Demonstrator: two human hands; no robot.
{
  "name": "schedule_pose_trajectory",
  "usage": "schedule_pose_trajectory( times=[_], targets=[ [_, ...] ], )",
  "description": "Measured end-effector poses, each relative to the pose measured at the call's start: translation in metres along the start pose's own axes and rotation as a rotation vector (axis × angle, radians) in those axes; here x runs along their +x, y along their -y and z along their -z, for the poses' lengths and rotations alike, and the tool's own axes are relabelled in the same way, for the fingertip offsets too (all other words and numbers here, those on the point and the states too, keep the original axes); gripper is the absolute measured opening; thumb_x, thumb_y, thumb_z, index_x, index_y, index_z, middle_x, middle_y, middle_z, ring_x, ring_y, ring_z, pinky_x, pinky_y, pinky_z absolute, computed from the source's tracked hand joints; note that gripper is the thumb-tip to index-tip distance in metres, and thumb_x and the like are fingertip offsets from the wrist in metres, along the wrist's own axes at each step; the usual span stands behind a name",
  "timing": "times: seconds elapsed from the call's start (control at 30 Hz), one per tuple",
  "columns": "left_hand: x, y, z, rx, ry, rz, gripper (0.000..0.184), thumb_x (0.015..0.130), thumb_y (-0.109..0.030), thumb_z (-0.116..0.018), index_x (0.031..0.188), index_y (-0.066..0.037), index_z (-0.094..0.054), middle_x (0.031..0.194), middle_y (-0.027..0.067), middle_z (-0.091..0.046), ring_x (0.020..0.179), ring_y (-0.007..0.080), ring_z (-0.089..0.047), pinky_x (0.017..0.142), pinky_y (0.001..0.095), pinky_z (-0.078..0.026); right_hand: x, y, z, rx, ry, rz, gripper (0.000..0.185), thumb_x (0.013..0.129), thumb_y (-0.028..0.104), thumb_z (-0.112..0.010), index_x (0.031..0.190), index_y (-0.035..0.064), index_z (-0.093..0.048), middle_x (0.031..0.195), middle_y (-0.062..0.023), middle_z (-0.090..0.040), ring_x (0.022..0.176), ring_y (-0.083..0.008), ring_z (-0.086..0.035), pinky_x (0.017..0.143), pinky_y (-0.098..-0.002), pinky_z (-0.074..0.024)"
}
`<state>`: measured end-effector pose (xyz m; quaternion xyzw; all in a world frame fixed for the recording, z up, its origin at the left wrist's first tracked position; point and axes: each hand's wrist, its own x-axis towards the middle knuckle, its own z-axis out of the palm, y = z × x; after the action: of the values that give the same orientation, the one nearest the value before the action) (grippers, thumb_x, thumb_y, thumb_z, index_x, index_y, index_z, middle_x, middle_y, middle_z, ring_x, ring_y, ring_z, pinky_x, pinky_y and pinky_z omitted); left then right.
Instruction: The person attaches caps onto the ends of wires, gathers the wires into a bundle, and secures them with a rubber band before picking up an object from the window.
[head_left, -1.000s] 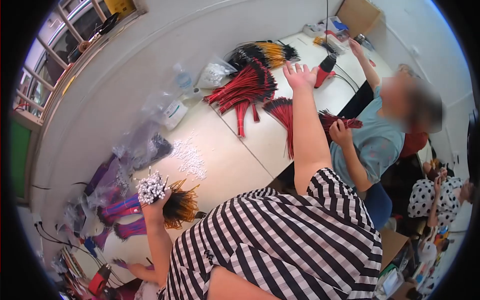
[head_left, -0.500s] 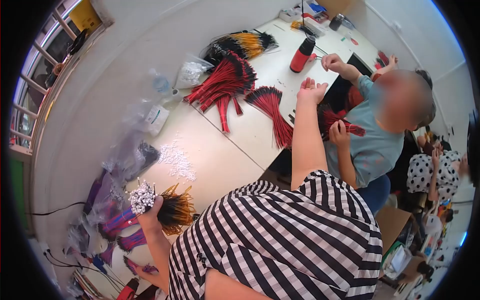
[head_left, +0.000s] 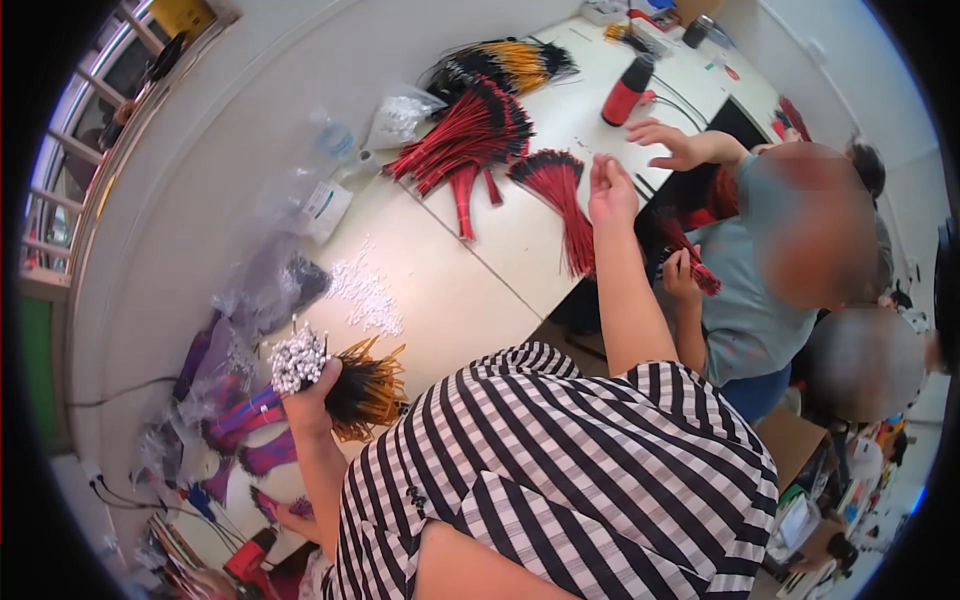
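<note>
My left hand [head_left: 318,392] is closed around a bundle of thin black wires. White caps [head_left: 298,362] crowd one end of this bundle, and orange tips [head_left: 375,375] fan out at the other. Above the table my right hand [head_left: 612,195] is raised with its fingers pointing up and slightly apart; nothing shows in it. Close by is a co-worker's hand [head_left: 675,145], fingers stretched out. The co-worker's other hand [head_left: 683,277] grips a red and black wire bundle [head_left: 704,275]. Another red wire bundle [head_left: 562,205] lies just left of my right forearm.
Loose white caps [head_left: 368,295] are scattered on the table [head_left: 470,300]. Farther back lie a red wire pile [head_left: 465,135], a bag of white pieces [head_left: 402,118] and a red and black bottle [head_left: 627,92]. Purple wire bundles [head_left: 245,420] lie at left, and another person's hand [head_left: 298,520] shows below them.
The view has shifted slightly. My right hand has turned so its fingers point up. The co-worker's raised hand has lowered and its fingers have straightened. My left hand keeps its hold.
</note>
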<state>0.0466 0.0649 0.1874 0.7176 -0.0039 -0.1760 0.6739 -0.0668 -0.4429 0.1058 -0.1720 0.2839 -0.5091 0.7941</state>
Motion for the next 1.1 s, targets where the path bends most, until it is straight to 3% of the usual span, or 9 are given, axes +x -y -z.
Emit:
schedule_pose_trajectory(
  times=[0.03, 0.07, 0.1, 0.23, 0.27, 0.37, 0.53, 0.93, 1.1],
  targets=[
    [0.0, -0.003, -0.001, -0.01, -0.003, 0.014, 0.048, 0.069, 0.01, -0.075, 0.113, -0.003, -0.061, 0.1, 0.0009, -0.062, 0.09, 0.0138, -0.059, 0.084, 0.0287, -0.047, -0.024, -0.009, -0.013, -0.087, 0.011, -0.06, 0.017, 0.091, 0.0, -0.057, 0.107, -0.0022, -0.056, 0.099, -0.0102, -0.065, 0.091, -0.0214, -0.065, 0.08, -0.0307, -0.0555],
    [0.0, -0.007, -0.005, -0.02, -0.015, 0.032, 0.048, 0.068, 0.009, -0.076, 0.112, -0.003, -0.061, 0.099, 0.0015, -0.063, 0.09, 0.0142, -0.059, 0.083, 0.0289, -0.047, -0.041, -0.019, -0.019, -0.168, 0.189, -0.164, 0.02, 0.091, 0.002, -0.058, 0.11, -0.0015, -0.058, 0.099, -0.0095, -0.066, 0.091, -0.0198, -0.065, 0.078, -0.0296, -0.0546],
    [-0.005, -0.018, -0.019, -0.041, -0.071, 0.027, 0.026, 0.071, 0.007, -0.073, 0.092, -0.007, -0.065, 0.085, -0.0004, -0.064, 0.078, 0.0128, -0.06, 0.075, 0.0276, -0.048, -0.069, -0.027, -0.036, -0.308, 0.289, -0.245, 0.021, 0.09, 0.003, -0.059, 0.11, -0.0013, -0.06, 0.099, -0.0092, -0.067, 0.091, -0.0188, -0.065, 0.078, -0.0288, -0.0536],
    [-0.003, -0.022, -0.031, -0.171, -0.012, 0.002, 0.031, 0.068, 0.006, -0.076, 0.094, -0.007, -0.064, 0.085, 0.0003, -0.063, 0.078, 0.0137, -0.06, 0.074, 0.0282, -0.048, -0.156, -0.07, -0.084, -0.673, 0.669, -0.446, 0.016, 0.086, 0.007, -0.064, 0.1, -0.0009, -0.069, 0.092, -0.0043, -0.068, 0.077, -0.0092, -0.058, 0.072, -0.0217, -0.0449],
    [-0.01, -0.03, -0.022, -0.212, 0.025, 0.004, 0.04, 0.067, 0.003, -0.079, 0.102, -0.007, -0.063, 0.094, -0.0005, -0.064, 0.084, 0.0128, -0.059, 0.077, 0.0285, -0.049, -0.17, -0.079, -0.091, -0.667, 0.7, -0.483, 0.016, 0.086, 0.007, -0.064, 0.1, -0.0009, -0.069, 0.092, -0.0043, -0.068, 0.077, -0.0092, -0.058, 0.072, -0.0217, -0.0449],
    [0.005, -0.012, -0.04, -0.26, 0.065, -0.018, 0.038, 0.069, 0.003, -0.079, 0.102, -0.007, -0.063, 0.093, -0.0006, -0.064, 0.084, 0.012, -0.06, 0.078, 0.028, -0.049, -0.214, -0.093, -0.104, -0.647, 0.996, -0.611, 0.016, 0.084, 0.006, -0.068, 0.099, -0.0007, -0.066, 0.086, -0.002, -0.065, 0.076, -0.0083, -0.057, 0.069, -0.0211, -0.0449],
    [0.001, -0.016, -0.05, -0.319, 0.071, -0.033, 0.032, 0.072, 0.002, -0.077, 0.099, -0.007, -0.063, 0.091, -0.0002, -0.064, 0.084, 0.0115, -0.061, 0.077, 0.0268, -0.049, -0.252, -0.111, -0.112, -0.645, 1.117, -0.658, 0.012, 0.084, 0.005, -0.068, 0.095, 0.0008, -0.066, 0.086, -0.0007, -0.065, 0.076, -0.0062, -0.056, 0.07, -0.0208, -0.0454],
    [-0.014, -0.008, -0.043, -0.366, 0.02, -0.01, 0.028, 0.072, 0.007, -0.073, 0.096, -0.003, -0.064, 0.089, 0.0041, -0.067, 0.082, 0.0146, -0.065, 0.077, 0.0288, -0.052, -0.272, -0.129, -0.091, -0.674, 1.132, -0.72, 0.011, 0.086, 0.005, -0.067, 0.095, 0.0007, -0.064, 0.085, -0.0021, -0.065, 0.076, -0.0079, -0.059, 0.068, -0.0207, -0.0483],
    [-0.019, 0.002, -0.039, -0.343, -0.004, 0.01, 0.028, 0.071, 0.007, -0.074, 0.095, -0.003, -0.063, 0.088, 0.0041, -0.067, 0.082, 0.0144, -0.065, 0.078, 0.0287, -0.053, -0.27, -0.128, -0.079, -0.651, 1.132, -0.877, 0.01, 0.087, 0.005, -0.066, 0.095, 0.0007, -0.062, 0.085, -0.0039, -0.065, 0.078, -0.0103, -0.062, 0.068, -0.0217, -0.0516]
  ],
)
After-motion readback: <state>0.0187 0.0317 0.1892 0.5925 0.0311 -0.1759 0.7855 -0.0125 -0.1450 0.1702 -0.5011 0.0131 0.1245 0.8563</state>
